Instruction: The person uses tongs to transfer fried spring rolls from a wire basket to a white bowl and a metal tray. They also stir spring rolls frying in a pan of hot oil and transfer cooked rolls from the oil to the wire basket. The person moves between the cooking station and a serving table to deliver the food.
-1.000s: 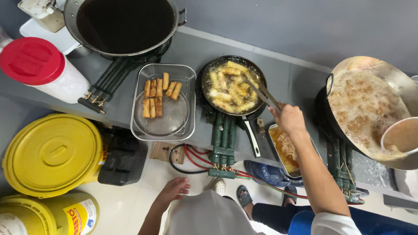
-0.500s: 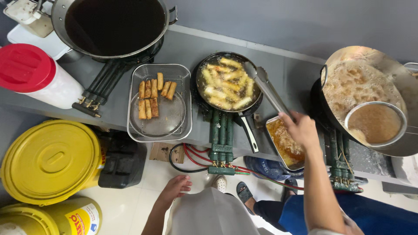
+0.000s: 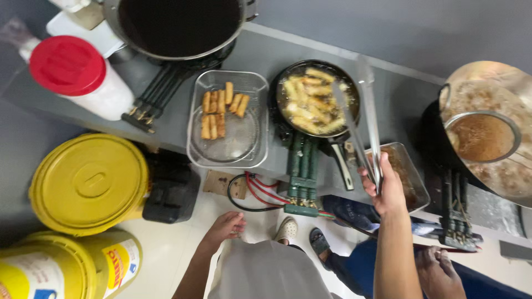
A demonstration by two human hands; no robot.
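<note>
My right hand grips long metal tongs; their tips hang apart over the right rim of a black frying pan full of pale rolls in oil. Nothing sits between the tips. Left of the pan, a clear tray with a wire rack holds several browned rolls. My left hand hangs low by my waist, fingers loosely apart and holding nothing. Under my right hand lies a metal tray with brown residue.
A big dark wok sits at the back left, a red-lidded jar beside it. At the right, a wok holds a round strainer. Yellow buckets stand on the floor. Another person's hand shows at bottom right.
The tongs have come up out of the frying pan and my right hand has drawn back toward me. My left hand stays low.
</note>
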